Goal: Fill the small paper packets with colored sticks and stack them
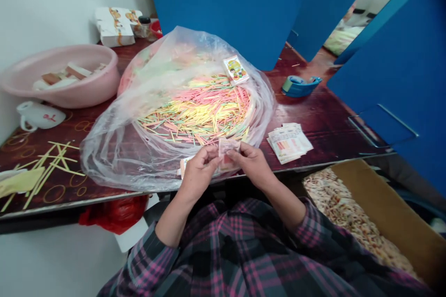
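Observation:
Both hands pinch a small printed plastic packet (pixel 228 146) at the table's front edge. My left hand (pixel 200 167) is closed on its left side, my right hand (pixel 252 162) on its right side. What is inside the packet I cannot make out. Just beyond my hands lies a clear plastic bag (pixel 114 148), its mouth spread around a heap of thin pink, yellow and green sticks (pixel 205 111). A small printed box (pixel 236 69) rests on the far side of the heap. Partly hidden behind my left hand is another small box (pixel 184 164). Similar flat packets (pixel 290 142) lie stacked to the right.
A pink basin (pixel 87 83) holds white and brown pieces; a white mug (pixel 41 115) lies on its side before it. Loose yellow sticks (pixel 59 158) are at left. A blue tape dispenser (pixel 301 86) stands at right, blue panels (pixel 226 4) behind. Below right is a filled carton (pixel 379 209).

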`<state>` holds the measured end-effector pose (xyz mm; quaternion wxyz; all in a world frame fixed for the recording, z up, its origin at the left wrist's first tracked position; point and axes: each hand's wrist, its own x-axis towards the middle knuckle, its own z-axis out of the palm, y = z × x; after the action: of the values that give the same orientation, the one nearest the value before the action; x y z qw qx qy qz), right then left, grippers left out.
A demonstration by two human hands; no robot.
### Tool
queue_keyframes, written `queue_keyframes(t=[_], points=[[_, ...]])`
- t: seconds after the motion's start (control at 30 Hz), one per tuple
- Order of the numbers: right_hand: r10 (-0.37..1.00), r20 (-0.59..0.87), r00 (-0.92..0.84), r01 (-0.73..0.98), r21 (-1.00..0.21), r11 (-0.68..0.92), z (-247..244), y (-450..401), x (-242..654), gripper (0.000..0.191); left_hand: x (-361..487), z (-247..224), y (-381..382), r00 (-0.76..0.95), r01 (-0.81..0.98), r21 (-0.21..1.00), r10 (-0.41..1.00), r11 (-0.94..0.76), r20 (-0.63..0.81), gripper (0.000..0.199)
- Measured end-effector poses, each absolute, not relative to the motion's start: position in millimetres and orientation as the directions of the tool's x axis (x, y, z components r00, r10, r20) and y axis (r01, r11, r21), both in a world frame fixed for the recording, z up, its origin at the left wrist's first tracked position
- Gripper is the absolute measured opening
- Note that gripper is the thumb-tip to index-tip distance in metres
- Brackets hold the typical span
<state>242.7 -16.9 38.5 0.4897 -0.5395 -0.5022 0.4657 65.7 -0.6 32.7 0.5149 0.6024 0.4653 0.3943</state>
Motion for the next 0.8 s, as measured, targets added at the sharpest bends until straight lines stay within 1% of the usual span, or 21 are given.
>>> queue_keyframes(t=[0.07, 0.13, 0.2, 0.27, 0.3, 0.37, 0.4, 0.43, 0.47, 0.53, 0.6, 0.67, 0.73, 0.8], points=[[0.994, 0.026, 0.104, 0.186, -0.982, 0.007, 40.7, -19.3, 272.0, 0.025, 53.6, 34.6, -3.9, 0.227, 0.316, 0.927, 0.965, -0.203, 0.134, 0.040], [0.978, 0.089, 0.187, 0.340, -0.940, 0.021, 42.5, -20.5, 308.1, 0.029, 38.4, 32.9, -5.1, 0.225, 0.478, 0.798, 0.930, -0.366, 0.292, 0.030], [0.965, 0.129, 0.230, 0.547, -0.837, -0.019, 41.5, -20.8, 344.1, 0.028, 24.8, 27.0, -4.6, 0.262, 0.600, 0.655, 0.886, -0.459, 0.382, 0.021], [0.949, 0.176, 0.262, 0.745, -0.662, -0.084, 37.4, -20.2, 373.0, 0.029, 16.8, 19.1, -3.4, 0.293, 0.711, 0.525, 0.877, -0.467, 0.382, 0.020], [0.933, 0.237, 0.272, 0.823, -0.560, -0.098, 35.0, -19.7, 383.1, 0.031, 15.4, 15.6, -2.8, 0.299, 0.762, 0.469, 0.885, -0.446, 0.357, 0.020], [0.874, 0.404, 0.271, 0.909, -0.405, -0.094, 31.5, -18.7, 392.5, 0.039, 16.7, 11.8, -1.4, 0.299, 0.837, 0.380, 0.911, -0.393, 0.284, 0.018], [0.835, 0.484, 0.261, 0.927, -0.368, -0.076, 31.1, -18.0, 391.5, 0.042, 18.8, 11.8, -0.5, 0.299, 0.860, 0.351, 0.922, -0.371, 0.245, 0.018], [0.801, 0.545, 0.248, 0.931, -0.361, -0.043, 31.4, -17.3, 386.8, 0.043, 21.1, 12.9, 0.6, 0.299, 0.875, 0.330, 0.931, -0.355, 0.207, 0.017], [0.783, 0.578, 0.232, 0.925, -0.380, 0.007, 32.5, -16.5, 378.4, 0.042, 23.5, 14.7, 1.8, 0.301, 0.885, 0.316, 0.938, -0.343, 0.173, 0.017], [0.794, 0.578, 0.187, 0.873, -0.468, 0.135, 35.0, -14.3, 352.5, 0.035, 27.1, 18.7, 4.6, 0.305, 0.898, 0.293, 0.944, -0.328, 0.124, 0.013], [0.854, 0.510, 0.106, 0.774, -0.582, 0.251, 35.9, -11.5, 318.9, 0.028, 28.3, 20.6, 7.1, 0.306, 0.905, 0.275, 0.946, -0.323, 0.105, 0.011], [0.899, 0.438, 0.007, 0.688, -0.655, 0.314, 34.7, -8.4, 284.5, 0.026, 27.2, 19.3, 8.0, 0.301, 0.905, 0.274, 0.946, -0.324, 0.122, 0.013], [0.932, 0.342, -0.118, 0.682, -0.655, 0.326, 32.7, -4.8, 255.6, 0.027, 24.6, 16.0, 6.9, 0.288, 0.893, 0.302, 0.940, -0.333, 0.182, 0.015], [0.951, 0.238, -0.197, 0.732, -0.609, 0.304, 31.3, -0.5, 235.7, 0.033, 21.8, 12.8, 4.1, 0.274, 0.865, 0.346, 0.919, -0.364, 0.284, 0.017]])
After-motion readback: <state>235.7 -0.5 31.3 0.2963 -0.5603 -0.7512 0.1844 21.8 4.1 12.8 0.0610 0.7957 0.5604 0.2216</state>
